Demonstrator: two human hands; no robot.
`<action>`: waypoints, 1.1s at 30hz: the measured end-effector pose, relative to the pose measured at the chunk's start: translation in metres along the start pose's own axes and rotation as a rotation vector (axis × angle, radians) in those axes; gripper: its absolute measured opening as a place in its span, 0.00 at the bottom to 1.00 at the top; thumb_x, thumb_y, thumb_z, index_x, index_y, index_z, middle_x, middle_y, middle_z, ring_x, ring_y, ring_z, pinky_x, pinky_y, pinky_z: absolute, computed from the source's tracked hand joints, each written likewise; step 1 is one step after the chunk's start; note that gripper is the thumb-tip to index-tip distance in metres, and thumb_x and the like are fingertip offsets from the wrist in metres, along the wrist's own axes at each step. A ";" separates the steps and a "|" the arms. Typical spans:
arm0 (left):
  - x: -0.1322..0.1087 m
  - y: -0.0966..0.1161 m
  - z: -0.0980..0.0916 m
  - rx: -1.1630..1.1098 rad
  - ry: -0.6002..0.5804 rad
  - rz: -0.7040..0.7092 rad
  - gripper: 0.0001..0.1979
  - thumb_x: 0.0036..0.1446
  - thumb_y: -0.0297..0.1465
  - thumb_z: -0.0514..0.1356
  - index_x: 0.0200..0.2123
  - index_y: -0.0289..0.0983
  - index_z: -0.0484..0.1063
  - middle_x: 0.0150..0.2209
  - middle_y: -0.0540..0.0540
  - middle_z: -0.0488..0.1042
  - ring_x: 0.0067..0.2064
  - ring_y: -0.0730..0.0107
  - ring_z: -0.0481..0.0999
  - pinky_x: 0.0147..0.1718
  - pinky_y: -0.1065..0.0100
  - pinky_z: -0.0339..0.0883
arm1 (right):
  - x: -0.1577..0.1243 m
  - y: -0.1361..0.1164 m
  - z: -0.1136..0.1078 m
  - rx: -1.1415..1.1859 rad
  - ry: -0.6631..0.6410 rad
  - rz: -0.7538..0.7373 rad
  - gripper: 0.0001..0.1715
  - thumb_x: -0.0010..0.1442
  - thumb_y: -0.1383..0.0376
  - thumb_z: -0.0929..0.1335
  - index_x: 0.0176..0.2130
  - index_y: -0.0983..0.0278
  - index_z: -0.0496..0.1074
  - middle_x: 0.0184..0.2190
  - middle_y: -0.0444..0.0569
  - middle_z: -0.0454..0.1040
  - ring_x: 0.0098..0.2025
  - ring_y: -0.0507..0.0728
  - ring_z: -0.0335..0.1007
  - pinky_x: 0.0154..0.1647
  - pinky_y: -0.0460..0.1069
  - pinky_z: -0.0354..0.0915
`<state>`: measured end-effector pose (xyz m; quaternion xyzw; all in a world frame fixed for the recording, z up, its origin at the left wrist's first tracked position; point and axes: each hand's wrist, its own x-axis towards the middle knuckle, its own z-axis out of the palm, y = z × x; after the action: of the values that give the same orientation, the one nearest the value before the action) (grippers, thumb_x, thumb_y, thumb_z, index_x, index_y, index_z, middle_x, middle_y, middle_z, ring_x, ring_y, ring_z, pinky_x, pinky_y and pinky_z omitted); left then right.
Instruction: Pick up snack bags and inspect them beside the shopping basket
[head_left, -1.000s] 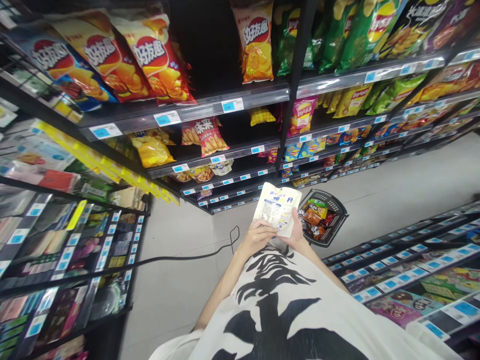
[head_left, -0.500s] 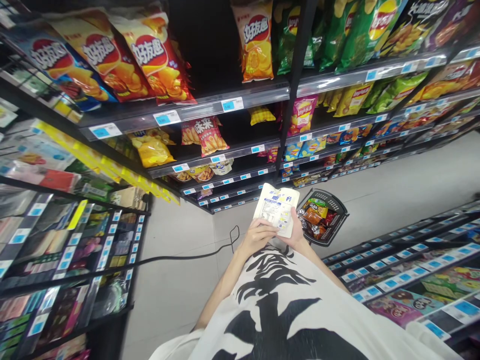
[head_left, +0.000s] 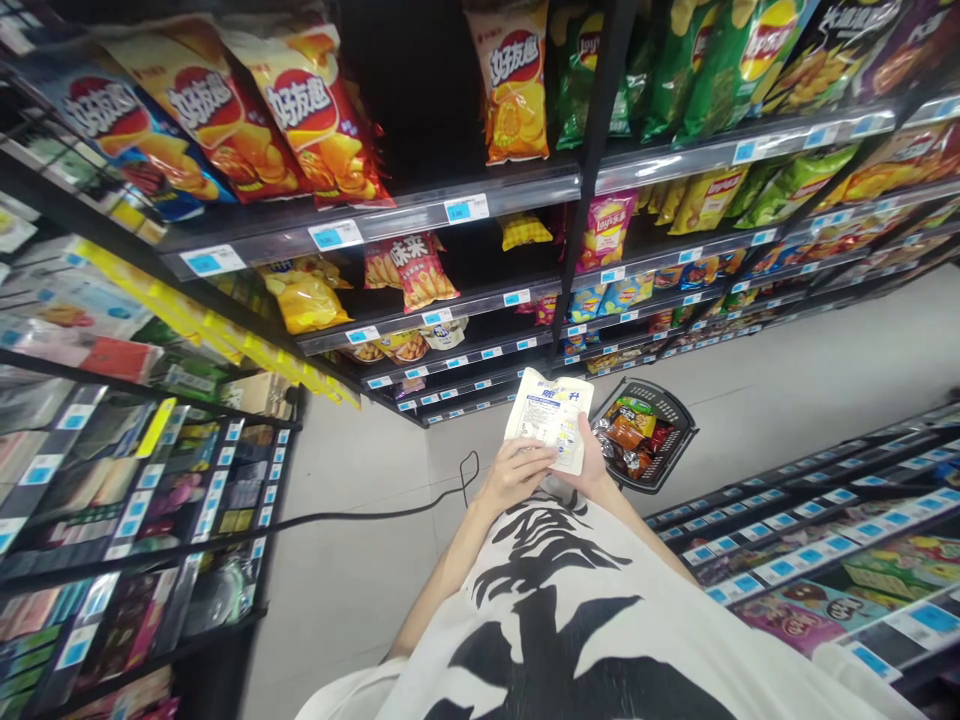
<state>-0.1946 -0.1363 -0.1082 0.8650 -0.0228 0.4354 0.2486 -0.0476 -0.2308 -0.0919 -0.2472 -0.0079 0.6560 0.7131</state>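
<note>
A white snack pouch (head_left: 551,405) with blue print is held in front of my shirt, its printed panel facing up. My left hand (head_left: 517,470) grips its lower left part, the fingers lying across the front. At the pouch's right edge is my right hand (head_left: 591,460), also holding it; some of its fingers are hidden behind the pouch. Just right of my right hand, a black basket (head_left: 679,440) stands on the floor with several snack bags (head_left: 628,425) inside.
Ahead is a black shelf rack (head_left: 525,190) with several chip bags (head_left: 315,110). Another rack (head_left: 135,500) stands at the left, and a lower one (head_left: 817,540) at the right. A black cable (head_left: 360,515) crosses the grey floor (head_left: 345,590) at the left.
The pouch has shifted and turned very slightly in my hands, its top edge now a little lower and further left. Both hands still hold it, and the basket has not moved.
</note>
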 end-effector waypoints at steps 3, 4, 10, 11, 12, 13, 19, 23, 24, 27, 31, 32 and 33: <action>0.001 -0.001 0.000 0.039 -0.026 -0.003 0.24 0.60 0.23 0.65 0.59 0.42 0.72 0.52 0.45 0.79 0.58 0.60 0.75 0.51 0.57 0.72 | 0.001 -0.002 -0.001 -0.012 0.016 0.017 0.39 0.69 0.44 0.55 0.69 0.63 0.59 0.63 0.58 0.69 0.60 0.65 0.69 0.59 0.63 0.67; 0.001 -0.001 0.000 0.070 -0.037 -0.004 0.25 0.60 0.23 0.65 0.60 0.42 0.70 0.54 0.44 0.79 0.60 0.59 0.73 0.53 0.56 0.71 | 0.001 -0.002 0.000 -0.018 0.025 0.021 0.39 0.70 0.45 0.54 0.69 0.62 0.58 0.63 0.58 0.69 0.61 0.65 0.69 0.61 0.63 0.66; -0.005 -0.008 -0.003 0.217 0.017 -0.080 0.32 0.61 0.22 0.61 0.67 0.43 0.63 0.59 0.42 0.74 0.65 0.55 0.68 0.59 0.50 0.67 | 0.001 -0.003 0.009 -0.083 0.034 0.061 0.39 0.72 0.46 0.51 0.70 0.64 0.56 0.63 0.59 0.69 0.65 0.63 0.65 0.67 0.63 0.58; -0.006 -0.009 -0.004 0.214 0.028 -0.111 0.33 0.61 0.21 0.61 0.67 0.43 0.62 0.60 0.41 0.73 0.66 0.55 0.67 0.59 0.50 0.67 | 0.001 -0.002 0.008 -0.110 0.023 0.071 0.38 0.72 0.46 0.53 0.70 0.64 0.57 0.63 0.59 0.69 0.65 0.63 0.65 0.68 0.62 0.57; -0.007 -0.010 -0.004 0.204 0.028 -0.141 0.33 0.61 0.21 0.60 0.68 0.43 0.61 0.62 0.41 0.71 0.67 0.55 0.66 0.60 0.50 0.67 | 0.001 -0.002 0.007 -0.145 0.006 0.084 0.37 0.72 0.47 0.55 0.69 0.64 0.58 0.63 0.58 0.69 0.66 0.62 0.64 0.68 0.62 0.57; -0.008 -0.011 -0.004 0.187 0.021 -0.169 0.33 0.62 0.21 0.59 0.69 0.43 0.60 0.63 0.40 0.70 0.68 0.54 0.64 0.60 0.50 0.67 | 0.001 -0.001 0.004 -0.186 -0.020 0.097 0.36 0.71 0.48 0.59 0.69 0.63 0.59 0.63 0.58 0.69 0.66 0.62 0.64 0.69 0.61 0.56; -0.013 -0.011 -0.003 -0.034 0.112 -0.369 0.33 0.64 0.30 0.60 0.70 0.41 0.57 0.69 0.36 0.60 0.69 0.49 0.61 0.66 0.48 0.61 | -0.003 -0.004 -0.005 -0.377 -0.359 0.099 0.51 0.53 0.47 0.77 0.68 0.60 0.61 0.65 0.59 0.66 0.62 0.66 0.68 0.62 0.62 0.63; -0.023 -0.013 0.006 -0.281 0.352 -0.822 0.27 0.63 0.39 0.63 0.63 0.38 0.69 0.60 0.37 0.73 0.61 0.54 0.74 0.62 0.56 0.67 | -0.002 -0.005 -0.007 -0.491 -0.355 0.109 0.44 0.55 0.48 0.76 0.63 0.62 0.66 0.63 0.62 0.68 0.58 0.65 0.73 0.56 0.59 0.68; -0.025 -0.014 0.008 -0.369 0.395 -0.917 0.28 0.61 0.42 0.65 0.60 0.37 0.71 0.57 0.37 0.75 0.60 0.53 0.75 0.61 0.56 0.68 | 0.000 -0.005 -0.008 -0.519 -0.281 0.081 0.38 0.56 0.49 0.75 0.59 0.65 0.70 0.58 0.62 0.73 0.55 0.64 0.75 0.54 0.57 0.69; -0.029 -0.016 0.014 -0.632 0.484 -1.084 0.35 0.51 0.47 0.71 0.58 0.35 0.72 0.55 0.36 0.77 0.58 0.49 0.76 0.59 0.54 0.70 | 0.011 -0.002 -0.015 -0.499 0.090 -0.105 0.22 0.56 0.53 0.76 0.43 0.65 0.75 0.43 0.54 0.80 0.45 0.56 0.78 0.44 0.49 0.71; -0.031 -0.016 0.015 -0.874 0.504 -1.243 0.43 0.42 0.50 0.74 0.58 0.34 0.71 0.55 0.32 0.77 0.54 0.45 0.79 0.53 0.51 0.74 | 0.019 -0.003 -0.018 -0.330 0.293 -0.273 0.25 0.52 0.60 0.79 0.48 0.61 0.74 0.48 0.48 0.79 0.45 0.55 0.77 0.42 0.49 0.73; -0.032 -0.015 0.015 -0.917 0.472 -1.271 0.43 0.42 0.50 0.74 0.58 0.34 0.72 0.54 0.32 0.77 0.53 0.45 0.79 0.52 0.50 0.74 | 0.019 -0.004 -0.017 -0.292 0.261 -0.259 0.27 0.52 0.60 0.79 0.50 0.61 0.74 0.50 0.50 0.79 0.46 0.57 0.78 0.43 0.51 0.74; -0.034 -0.015 0.015 -0.952 0.425 -1.288 0.43 0.42 0.51 0.74 0.57 0.33 0.72 0.54 0.31 0.77 0.52 0.44 0.80 0.52 0.50 0.74 | 0.019 -0.004 -0.015 -0.257 0.227 -0.237 0.28 0.53 0.59 0.78 0.52 0.62 0.73 0.50 0.52 0.79 0.47 0.59 0.77 0.44 0.52 0.75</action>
<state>-0.2011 -0.1355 -0.1479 0.4103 0.3426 0.3057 0.7879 -0.0360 -0.2187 -0.1095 -0.4059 -0.0404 0.5290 0.7442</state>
